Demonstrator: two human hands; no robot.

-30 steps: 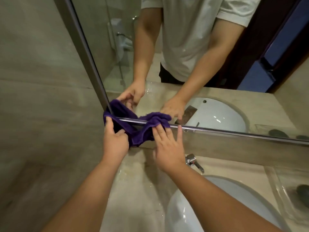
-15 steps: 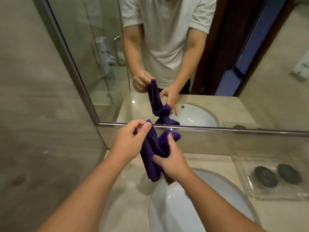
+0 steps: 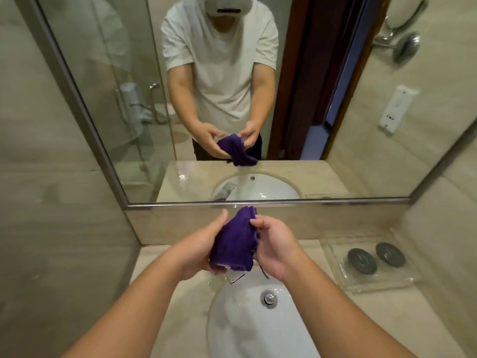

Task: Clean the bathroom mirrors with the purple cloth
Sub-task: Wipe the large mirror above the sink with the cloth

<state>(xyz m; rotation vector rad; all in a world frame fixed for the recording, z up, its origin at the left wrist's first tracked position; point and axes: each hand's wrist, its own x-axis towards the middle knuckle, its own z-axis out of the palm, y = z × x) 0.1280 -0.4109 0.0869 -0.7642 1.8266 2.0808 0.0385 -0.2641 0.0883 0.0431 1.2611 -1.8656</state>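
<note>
The purple cloth (image 3: 236,241) is bunched up between both hands, above the back rim of the white sink (image 3: 253,321). My left hand (image 3: 198,250) cups it from the left with the thumb up along its side. My right hand (image 3: 275,248) holds its right edge with curled fingers. The large wall mirror (image 3: 335,112) stands straight ahead, its metal bottom frame just beyond the cloth. The mirror reflects me holding the cloth. The cloth hides the faucet.
A clear glass tray (image 3: 346,277) with two dark round stones (image 3: 362,261) sits on the beige counter at the right. A tiled wall closes the left side. A second mirror panel (image 3: 459,94) angles in at the right. The drain plug (image 3: 269,298) shows in the basin.
Both hands have pulled the cloth off the mirror's lower left corner and brought it back over the sink, gathering it into a bunch. The view has tilted up to show more mirror.
</note>
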